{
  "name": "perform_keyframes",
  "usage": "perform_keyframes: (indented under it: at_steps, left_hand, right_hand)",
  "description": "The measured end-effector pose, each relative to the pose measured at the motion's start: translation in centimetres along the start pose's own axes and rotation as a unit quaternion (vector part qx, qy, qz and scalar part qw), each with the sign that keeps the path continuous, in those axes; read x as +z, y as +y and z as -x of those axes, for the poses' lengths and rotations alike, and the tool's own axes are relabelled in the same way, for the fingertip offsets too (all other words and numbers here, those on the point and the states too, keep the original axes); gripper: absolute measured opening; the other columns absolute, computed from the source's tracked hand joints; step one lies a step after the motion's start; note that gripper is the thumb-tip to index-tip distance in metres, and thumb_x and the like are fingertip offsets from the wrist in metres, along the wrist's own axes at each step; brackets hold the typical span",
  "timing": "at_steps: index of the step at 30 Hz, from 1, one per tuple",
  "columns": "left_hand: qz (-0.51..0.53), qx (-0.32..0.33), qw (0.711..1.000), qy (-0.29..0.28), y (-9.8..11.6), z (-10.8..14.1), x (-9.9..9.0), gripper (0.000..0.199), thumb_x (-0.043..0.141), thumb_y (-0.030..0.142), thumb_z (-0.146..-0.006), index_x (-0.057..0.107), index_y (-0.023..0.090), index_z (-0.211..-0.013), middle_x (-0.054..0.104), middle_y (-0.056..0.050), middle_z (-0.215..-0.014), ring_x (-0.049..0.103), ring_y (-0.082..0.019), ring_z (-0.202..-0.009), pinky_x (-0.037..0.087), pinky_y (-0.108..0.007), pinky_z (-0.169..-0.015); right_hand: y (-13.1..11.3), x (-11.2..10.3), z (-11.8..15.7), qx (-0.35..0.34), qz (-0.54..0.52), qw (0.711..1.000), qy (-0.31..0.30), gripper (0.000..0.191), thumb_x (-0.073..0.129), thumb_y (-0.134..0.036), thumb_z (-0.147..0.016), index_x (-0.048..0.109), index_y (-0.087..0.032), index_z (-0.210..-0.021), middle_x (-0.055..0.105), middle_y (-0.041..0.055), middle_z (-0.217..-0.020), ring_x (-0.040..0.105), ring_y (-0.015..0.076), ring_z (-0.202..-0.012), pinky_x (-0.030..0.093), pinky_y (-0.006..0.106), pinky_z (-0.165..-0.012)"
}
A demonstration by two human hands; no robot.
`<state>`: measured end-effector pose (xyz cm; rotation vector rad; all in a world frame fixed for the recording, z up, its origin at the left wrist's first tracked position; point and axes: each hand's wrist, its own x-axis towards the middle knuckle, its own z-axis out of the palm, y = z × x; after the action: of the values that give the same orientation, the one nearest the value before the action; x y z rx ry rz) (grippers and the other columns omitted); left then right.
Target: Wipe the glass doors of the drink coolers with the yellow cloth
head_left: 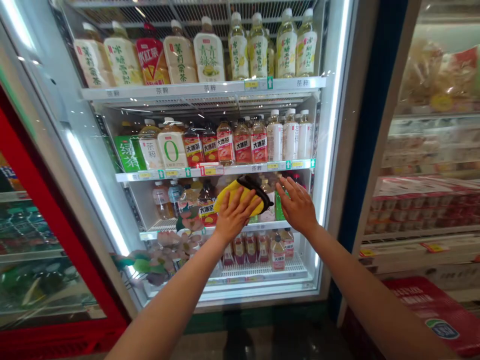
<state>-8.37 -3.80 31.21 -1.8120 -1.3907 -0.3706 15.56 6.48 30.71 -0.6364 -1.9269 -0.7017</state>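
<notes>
Yellow cloth [229, 196], dark-edged, under flat left hand [235, 212].

Drinks cooler [219, 170] lit by white strips in a shop aisle
Bright light strips [98, 191] run down both sides of the shelves of bottled tea; a red-framed fridge [63, 320] stands at the left, and past a dark blue post [373, 105] at the right, an open chiller [423, 240] holds packaged goods (a red box [427, 310] sits low before it). The floor [277, 345] is dark.
</notes>
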Motion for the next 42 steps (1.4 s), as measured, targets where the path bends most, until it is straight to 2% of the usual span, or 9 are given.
perform_keyframes:
  at_steps: [5,9,13,17,21,25,33,38,42]
  left_hand:
    - [-0.019,-0.124,0.989,0.072,-2.9,-1.9,-1.9,0.076,0.064,0.023,-0.092,0.033,0.038,-0.16,0.027,-0.004,-0.169,0.001,-0.031,-0.159,-0.004,-0.069,-0.125]
    - [0.012,-0.194,0.971,0.137,1.0,-8.3,-2.5,0.079,0.062,0.024,-0.094,0.024,0.034,-0.163,0.01,-0.003,-0.172,-0.014,-0.032,-0.157,-0.009,-0.071,-0.123]
    - [0.013,-0.059,0.995,0.081,4.7,-6.4,0.1,0.073,0.057,0.027,-0.098,0.025,0.037,-0.163,0.02,0.003,-0.17,-0.011,-0.027,-0.157,-0.016,-0.059,-0.126]
    - [-0.008,0.021,0.998,0.055,2.5,-2.7,0.9,0.076,0.06,0.02,-0.094,0.029,0.042,-0.16,0.033,0.007,-0.166,-0.003,-0.02,-0.158,-0.018,-0.047,-0.127]
    - [-0.006,-0.076,0.992,0.103,1.3,-7.9,-1.5,0.082,0.063,0.023,-0.093,0.023,0.037,-0.163,0.016,0.001,-0.171,-0.01,-0.028,-0.158,-0.016,-0.062,-0.125]
    - [0.01,-0.091,0.988,0.128,4.9,-13.5,-1.7,0.084,0.066,0.025,-0.091,0.024,0.036,-0.163,0.015,-0.001,-0.172,-0.009,-0.031,-0.158,-0.013,-0.066,-0.125]
    - [-0.015,0.124,0.99,0.063,5.1,-6.5,1.9,0.07,0.057,0.024,-0.097,0.031,0.042,-0.159,0.04,0.006,-0.163,0.012,-0.02,-0.158,-0.013,-0.05,-0.129]
    - [-0.004,0.041,0.995,0.091,5.4,-13.1,-0.9,0.071,0.054,0.035,-0.101,0.021,0.036,-0.163,0.019,0.002,-0.171,-0.007,-0.026,-0.158,-0.02,-0.056,-0.126]
    - [0.007,0.023,0.993,0.114,8.7,-14.4,0.3,0.073,0.055,0.033,-0.099,0.021,0.033,-0.164,0.014,0.0,-0.173,-0.012,-0.03,-0.158,-0.016,-0.062,-0.126]
  right_hand:
    - [2.4,-0.5,1.0,-0.02,0.019,1.0,-0.003,0.053,0.05,-0.01,-0.095,0.054,-0.02,-0.148,0.05,0.0121,-0.158,0.043,0.0302,-0.149,0.039,0.053,-0.118]
    - [2.8,-0.3,0.8,0.002,0.001,1.0,-0.001,0.058,0.05,-0.01,-0.095,0.049,-0.021,-0.152,0.047,0.0126,-0.16,0.038,0.0295,-0.152,0.038,0.055,-0.12]
    - [2.9,0.1,1.7,-0.003,-0.01,1.0,0.011,0.057,0.047,-0.008,-0.096,0.047,-0.014,-0.153,0.046,0.0161,-0.16,0.035,0.0289,-0.154,0.038,0.053,-0.121]
    - [4.4,-0.5,3.1,-0.019,0.0,1.0,-0.015,0.057,0.047,-0.007,-0.096,0.048,-0.015,-0.152,0.045,0.0132,-0.161,0.035,0.0288,-0.154,0.038,0.054,-0.122]
    - [6.0,-1.3,3.2,-0.02,0.011,0.999,-0.024,0.057,0.049,-0.006,-0.095,0.051,-0.021,-0.151,0.046,0.0097,-0.161,0.038,0.0276,-0.152,0.039,0.053,-0.121]
    - [6.5,-1.5,3.2,-0.001,0.01,1.0,-0.015,0.058,0.049,-0.006,-0.095,0.049,-0.019,-0.151,0.044,0.0118,-0.162,0.036,0.0278,-0.153,0.041,0.052,-0.12]
    - [8.5,-1.7,6.0,0.032,-0.009,0.999,-0.038,0.062,0.046,-0.005,-0.095,0.043,-0.019,-0.156,0.042,0.0142,-0.163,0.033,0.0287,-0.155,0.041,0.054,-0.12]
    - [9.3,-1.7,6.1,0.046,-0.026,0.998,-0.029,0.065,0.045,-0.007,-0.096,0.038,-0.021,-0.159,0.042,0.0154,-0.163,0.036,0.0281,-0.153,0.042,0.054,-0.12]
    - [9.4,-1.5,6.4,0.074,-0.027,0.997,-0.009,0.062,0.045,-0.007,-0.095,0.041,-0.019,-0.157,0.048,0.0174,-0.158,0.039,0.0292,-0.151,0.046,0.053,-0.118]
